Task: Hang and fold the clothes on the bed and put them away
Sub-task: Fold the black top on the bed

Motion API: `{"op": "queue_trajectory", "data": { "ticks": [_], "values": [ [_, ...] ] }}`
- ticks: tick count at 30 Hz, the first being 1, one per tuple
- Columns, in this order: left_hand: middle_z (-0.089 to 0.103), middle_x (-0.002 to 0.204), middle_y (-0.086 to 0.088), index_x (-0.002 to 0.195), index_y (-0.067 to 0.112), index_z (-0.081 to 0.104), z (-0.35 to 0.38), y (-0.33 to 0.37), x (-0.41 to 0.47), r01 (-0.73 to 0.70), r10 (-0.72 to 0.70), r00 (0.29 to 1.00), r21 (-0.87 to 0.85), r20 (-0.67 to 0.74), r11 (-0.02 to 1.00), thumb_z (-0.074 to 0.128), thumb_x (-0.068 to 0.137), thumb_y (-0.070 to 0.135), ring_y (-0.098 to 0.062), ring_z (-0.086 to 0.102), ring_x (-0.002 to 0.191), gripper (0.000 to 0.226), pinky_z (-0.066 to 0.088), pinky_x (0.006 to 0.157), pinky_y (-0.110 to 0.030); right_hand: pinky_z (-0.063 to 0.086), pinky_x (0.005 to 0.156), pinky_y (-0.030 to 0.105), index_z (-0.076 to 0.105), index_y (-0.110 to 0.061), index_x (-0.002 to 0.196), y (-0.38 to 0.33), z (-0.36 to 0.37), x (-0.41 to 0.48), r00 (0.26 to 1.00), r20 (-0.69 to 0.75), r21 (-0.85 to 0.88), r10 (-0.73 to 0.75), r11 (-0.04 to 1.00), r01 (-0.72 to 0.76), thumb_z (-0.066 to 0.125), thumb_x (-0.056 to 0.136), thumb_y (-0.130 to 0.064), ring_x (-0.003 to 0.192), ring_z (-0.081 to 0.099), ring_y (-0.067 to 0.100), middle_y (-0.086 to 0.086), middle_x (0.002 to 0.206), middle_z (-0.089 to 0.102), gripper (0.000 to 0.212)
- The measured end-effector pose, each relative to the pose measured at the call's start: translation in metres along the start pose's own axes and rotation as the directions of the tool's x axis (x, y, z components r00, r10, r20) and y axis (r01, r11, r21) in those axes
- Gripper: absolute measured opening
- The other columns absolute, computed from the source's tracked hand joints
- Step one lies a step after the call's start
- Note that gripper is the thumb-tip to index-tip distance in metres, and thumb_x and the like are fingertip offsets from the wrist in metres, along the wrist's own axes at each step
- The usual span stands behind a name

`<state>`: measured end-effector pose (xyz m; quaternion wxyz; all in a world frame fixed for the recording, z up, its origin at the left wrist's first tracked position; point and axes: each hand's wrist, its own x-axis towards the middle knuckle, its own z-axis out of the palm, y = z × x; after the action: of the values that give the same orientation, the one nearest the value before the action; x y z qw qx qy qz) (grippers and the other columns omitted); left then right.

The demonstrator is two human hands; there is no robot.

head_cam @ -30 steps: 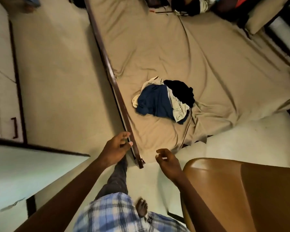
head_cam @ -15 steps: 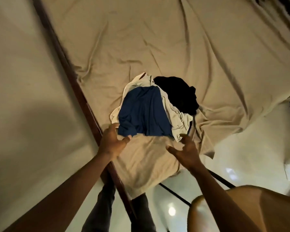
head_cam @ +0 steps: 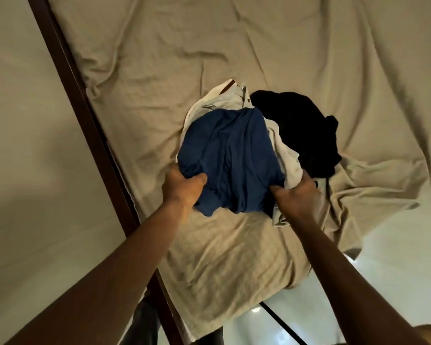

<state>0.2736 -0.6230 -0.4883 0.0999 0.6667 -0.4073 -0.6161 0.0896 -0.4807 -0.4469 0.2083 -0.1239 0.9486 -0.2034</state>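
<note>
A rumpled tan bed sheet lies under our hands. Our left hand closes on the blue shirt; our right hand grips its other edge with the white shirt. Beyond our right hand sits black clothing.

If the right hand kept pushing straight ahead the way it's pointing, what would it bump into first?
Probably the white garment that the right hand already grips at the pile's edge, then the black garment just beyond; depth is hard to judge.
</note>
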Motion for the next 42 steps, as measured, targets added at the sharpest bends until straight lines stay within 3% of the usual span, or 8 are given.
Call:
{"op": "queue_trajectory", "data": {
  "ticks": [9,16,21,23,27,30,37,42],
  "values": [
    [0.076,0.109,0.000,0.112,0.021,0.072,-0.099,0.152,0.036,-0.382,0.331,0.918,-0.269,-0.219,0.884,0.074,0.076,0.015,-0.018,0.074,0.100,0.036,0.062,0.087,-0.037,0.047,0.087,0.024,0.063,-0.012,0.132,-0.161,0.052,-0.042,0.980,-0.041,0.566,-0.194,0.804,0.183,0.086,0.069,-0.022,0.105,0.062,0.009,-0.003,0.116,0.066,0.068],
    [0.056,0.146,0.002,0.151,0.028,0.038,-0.127,0.155,0.080,-0.441,0.467,0.884,0.304,-0.016,0.845,0.072,0.083,0.046,-0.018,0.057,0.131,0.078,0.045,0.115,-0.045,0.050,0.103,0.043,0.054,-0.019,0.139,-0.211,0.111,-0.033,0.743,0.485,0.323,-0.461,0.884,0.338,0.074,0.086,-0.054,0.123,0.058,0.030,0.009,0.131,0.060,0.066],
    [0.014,0.170,-0.022,0.165,0.016,0.014,-0.081,0.108,0.053,-0.463,0.736,0.671,0.725,-0.089,0.509,0.059,0.093,0.053,-0.041,0.019,0.155,0.092,0.027,0.120,-0.058,0.051,0.100,0.047,0.053,-0.023,0.141,-0.156,0.092,0.014,0.877,0.037,0.105,-0.479,0.875,0.473,0.069,0.088,-0.044,0.123,0.052,0.027,0.006,0.135,0.048,0.059],
    [0.003,0.173,-0.015,0.166,0.024,0.014,-0.062,0.099,0.036,-0.476,0.801,0.597,0.821,0.039,0.316,0.056,0.093,0.054,-0.036,0.009,0.159,0.089,0.021,0.120,-0.061,0.039,0.111,0.052,0.039,-0.025,0.155,-0.148,0.076,0.045,0.846,0.130,-0.148,-0.517,0.834,0.532,0.071,0.086,-0.045,0.143,0.032,0.034,0.008,0.155,0.034,0.078],
    [0.001,0.174,-0.008,0.160,0.030,0.032,-0.042,0.082,0.039,-0.470,0.697,0.686,0.859,0.210,0.204,0.070,0.088,0.048,-0.035,0.004,0.160,0.083,0.020,0.121,-0.066,0.037,0.115,0.051,0.065,-0.020,0.133,-0.153,0.070,0.086,0.664,0.451,-0.275,-0.596,0.615,0.739,0.064,0.093,-0.030,0.148,0.036,0.028,0.003,0.147,0.056,0.041],
    [0.001,0.174,-0.005,0.161,0.029,0.029,-0.050,0.084,0.043,-0.432,0.674,0.709,0.882,0.205,0.187,0.068,0.090,0.046,-0.032,0.006,0.160,0.082,0.022,0.120,-0.066,0.054,0.095,0.042,0.075,-0.017,0.109,-0.161,0.050,0.083,0.821,0.253,0.225,-0.512,0.856,0.465,0.059,0.092,-0.019,0.106,0.069,0.020,0.000,0.105,0.077,0.024],
    [-0.015,0.173,-0.008,0.165,0.022,-0.001,-0.075,0.113,0.010,-0.231,0.380,0.902,0.973,0.204,0.027,0.056,0.100,0.021,-0.030,0.001,0.161,0.086,0.029,0.121,-0.059,0.052,0.081,0.034,0.069,-0.008,0.099,-0.195,-0.071,0.013,0.839,0.107,0.641,-0.533,0.682,0.352,0.053,0.102,-0.015,0.084,0.065,0.013,0.001,0.089,0.071,0.017],
    [-0.011,0.173,-0.010,0.165,0.028,-0.007,-0.084,0.147,-0.064,-0.310,0.230,0.947,0.819,0.223,0.483,0.074,0.091,0.030,-0.032,-0.001,0.160,0.110,0.018,0.126,-0.053,0.048,0.075,0.038,0.063,0.009,0.094,-0.228,-0.190,-0.028,0.818,0.227,0.741,-0.529,0.639,0.208,0.056,0.106,-0.032,0.078,0.057,0.025,0.015,0.083,0.063,0.044]
  ]
}}
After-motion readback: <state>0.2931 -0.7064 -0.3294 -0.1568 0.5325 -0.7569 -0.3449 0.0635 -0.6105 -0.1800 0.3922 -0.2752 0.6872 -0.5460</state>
